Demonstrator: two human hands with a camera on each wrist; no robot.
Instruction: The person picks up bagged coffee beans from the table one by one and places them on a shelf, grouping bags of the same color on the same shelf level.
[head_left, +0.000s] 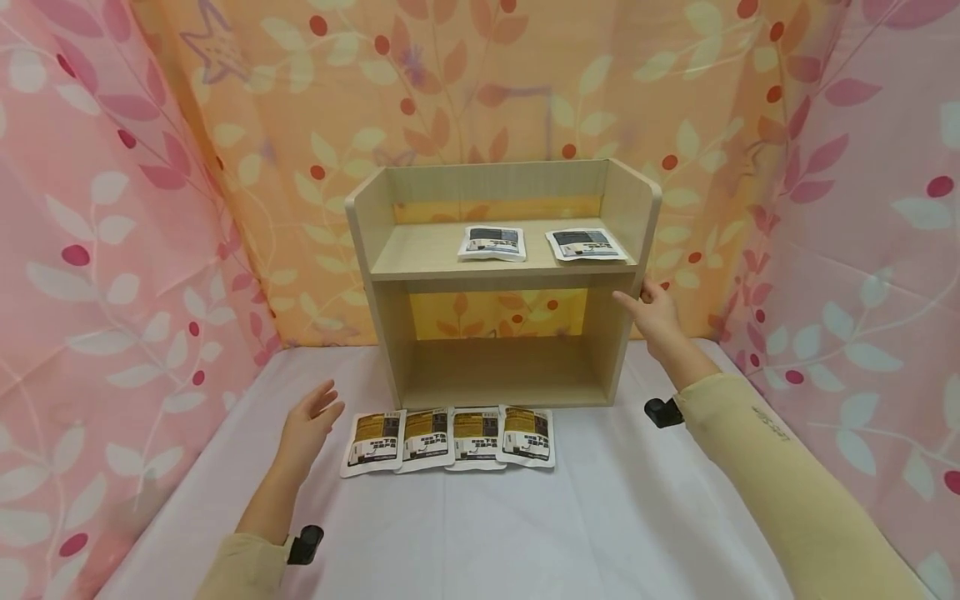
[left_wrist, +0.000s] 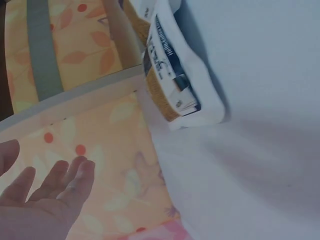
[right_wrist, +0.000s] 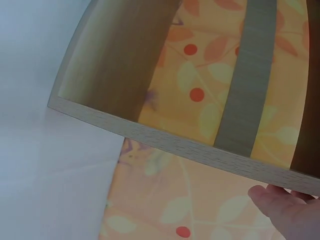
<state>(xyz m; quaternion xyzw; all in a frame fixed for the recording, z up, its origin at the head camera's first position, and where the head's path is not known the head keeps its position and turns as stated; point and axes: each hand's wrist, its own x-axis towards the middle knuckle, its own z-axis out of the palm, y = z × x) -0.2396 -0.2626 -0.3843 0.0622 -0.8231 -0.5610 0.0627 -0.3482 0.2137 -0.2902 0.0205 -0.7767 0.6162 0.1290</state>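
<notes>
Left hand: fingers straight and relaxed, holding nothing, hovering above the white tablecloth. Just beside its fingertips, toward the right hand, lies a row of four pouches, flat, edges overlapping; row's long axis runs side to side, each pouch's printed top pointing toward the shelf. Beyond the row stands the wooden shelf unit, upright, open front facing the person. Right hand: fingers extended, touching the unit's right side panel, not gripping. Two more pouches lie flat on the upper shelf, beyond that hand. Floral curtains enclose everything.
</notes>
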